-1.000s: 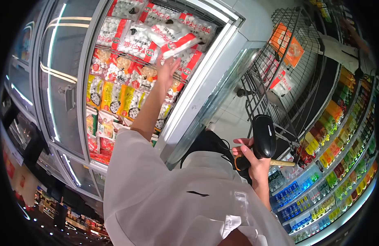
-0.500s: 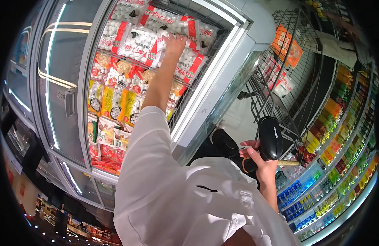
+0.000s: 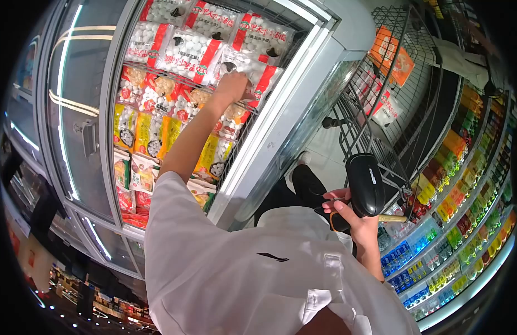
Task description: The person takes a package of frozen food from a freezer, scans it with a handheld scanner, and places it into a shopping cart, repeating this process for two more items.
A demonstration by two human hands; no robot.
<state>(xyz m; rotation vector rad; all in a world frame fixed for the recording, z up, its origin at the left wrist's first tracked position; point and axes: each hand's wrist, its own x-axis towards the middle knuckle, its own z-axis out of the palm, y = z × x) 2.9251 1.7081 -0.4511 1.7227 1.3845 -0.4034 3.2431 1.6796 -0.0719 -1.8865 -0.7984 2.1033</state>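
Observation:
My left hand reaches into the open freezer, its fingers curled on a clear packet of white balls in the upper wire basket. The fingertips are partly hidden. Similar red-and-white packets lie beside and behind it. My right hand, at the lower right, is closed round a black handheld device with a rounded head. A black and orange part shows by its fingers; how it joins the device I cannot make out.
A wire shopping cart right of the freezer holds an orange box and a red-and-white packet. Bottled drinks line shelves on the right. The freezer's metal edge runs beside my left arm. Another person's pale sleeve shows upper right.
My left hand has moved down toward the basket's near edge, and the packet under it has shifted down too. More of the packet behind shows. My right hand still holds the black device.

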